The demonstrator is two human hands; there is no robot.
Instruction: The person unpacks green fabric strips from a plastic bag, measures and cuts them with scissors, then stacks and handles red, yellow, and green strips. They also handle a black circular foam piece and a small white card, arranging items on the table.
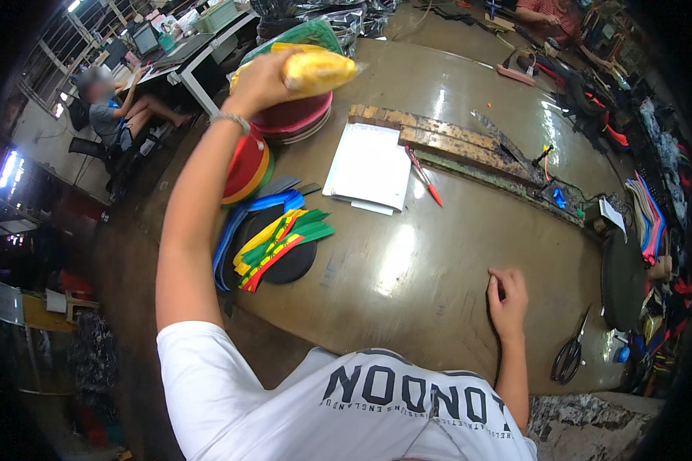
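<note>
My left hand [263,83] reaches out at the upper left, closed around a yellow bundle in clear plastic [319,71]. It holds the bundle over large rolls of webbing, one of them a pink-red roll [294,115]. Nearer to me is a red, yellow and green roll [247,165]. Beside it, several green, yellow and red strips [284,247] lie across a black round roll [294,263], with blue strips [234,230] around its left side. My right hand [509,298] rests at the right of the table, loosely bent and open, with nothing visible in it.
White paper sheets [369,167] and a red pen [429,183] lie mid-table, beside a long worn wooden bar [454,142]. Black scissors [569,357] lie at the right edge. One person [115,107] sits at a desk far left; another person [550,17] is at the far right.
</note>
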